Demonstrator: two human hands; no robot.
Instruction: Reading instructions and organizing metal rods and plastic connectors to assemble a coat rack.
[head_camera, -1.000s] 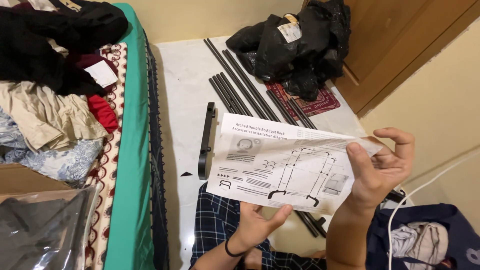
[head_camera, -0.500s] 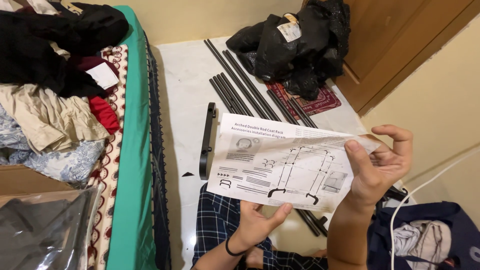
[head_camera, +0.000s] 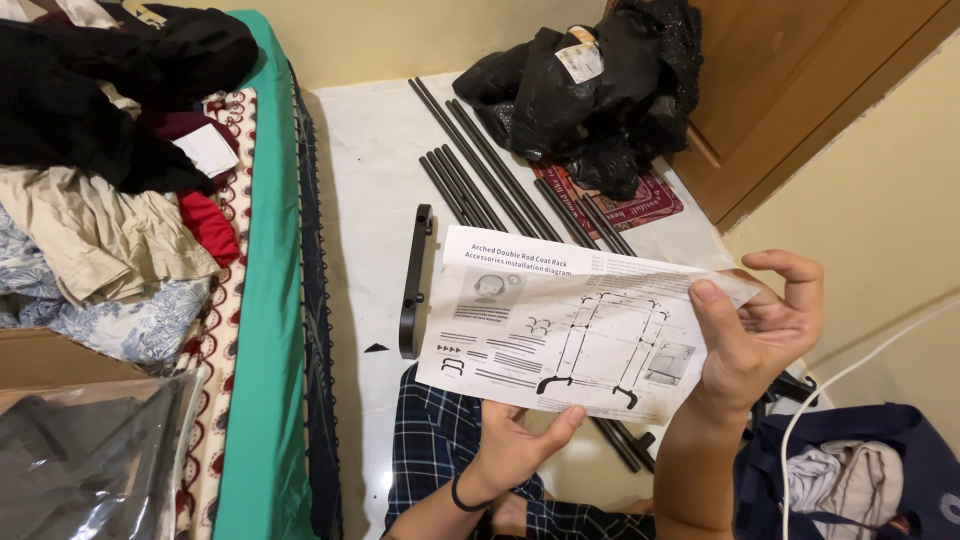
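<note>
white tiled floor (head_camera: 375, 150) between a bed with a green cover (head_camera: 265, 300) on the left and a wooden door (head_camera: 800, 90) on the right. clothes (head_camera: 90, 150) lie piled on the bed. a row of black metal rods (head_camera: 480, 175) lies on the floor, with 1 short curved black bar (head_camera: 413, 285) just beside it. a black plastic bag (head_camera: 590, 90) rests on a red mat (head_camera: 620, 200). the instruction sheet (head_camera: 570, 325) is held flat above the person's lap. right hand (head_camera: 755, 330) pinches its right edge with the thumb, other fingers loosely spread. left hand (head_camera: 520, 445) grips its lower edge, thumb on top. a navy bag (head_camera: 870, 480) at lower right contains pale cloth.
</note>
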